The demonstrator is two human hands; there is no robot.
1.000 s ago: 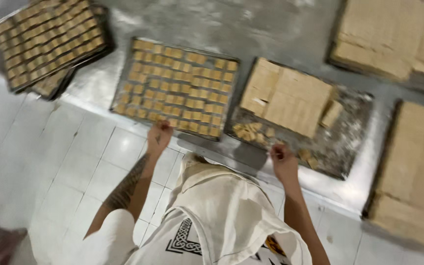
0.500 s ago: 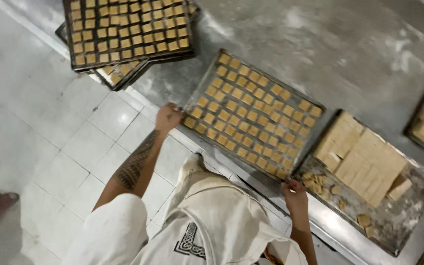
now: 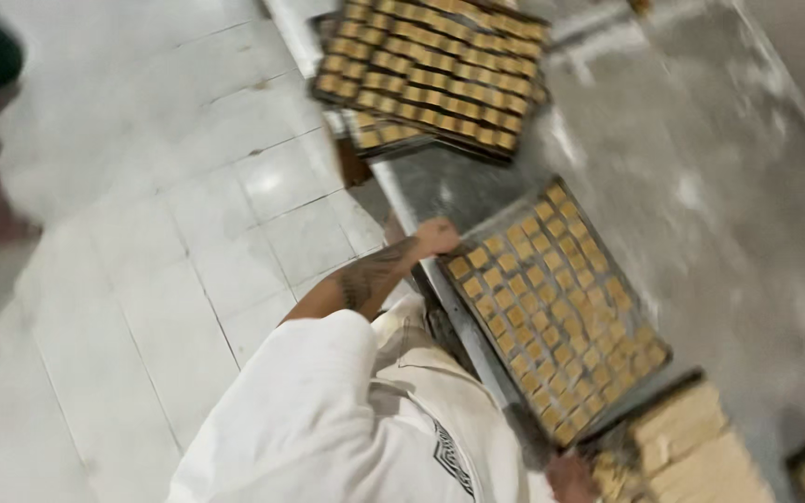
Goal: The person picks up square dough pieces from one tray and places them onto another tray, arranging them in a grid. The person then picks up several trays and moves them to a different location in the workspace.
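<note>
1. A tray of small square biscuits (image 3: 556, 307) is seen lying flat on the grey metal bench (image 3: 701, 158), set at a slant, with its near long edge along the bench's front edge
2. The left hand (image 3: 437, 237) is placed at the tray's upper near corner, with the fingers curled onto the rim; the grip is closed on the tray there
3. The right hand (image 3: 572, 475) is found at the tray's lower corner, close to the bottom of the view; only part of it is shown and it is blurred, so it cannot be told whether its grip is closed or loose
4. A tattooed forearm (image 3: 365, 279) is stretched from a white sleeve (image 3: 309, 410) up to the left hand
5. A stack of filled trays (image 3: 435, 70) is seen further along the bench, well apart from the held tray, with the lower ones jutting out over the bench's edge
6. A dark tray with pale slabs of dough (image 3: 691, 447) is set just beside the held tray's lower end
7. A white tiled floor (image 3: 170, 242) is shown to the left of the bench
</note>
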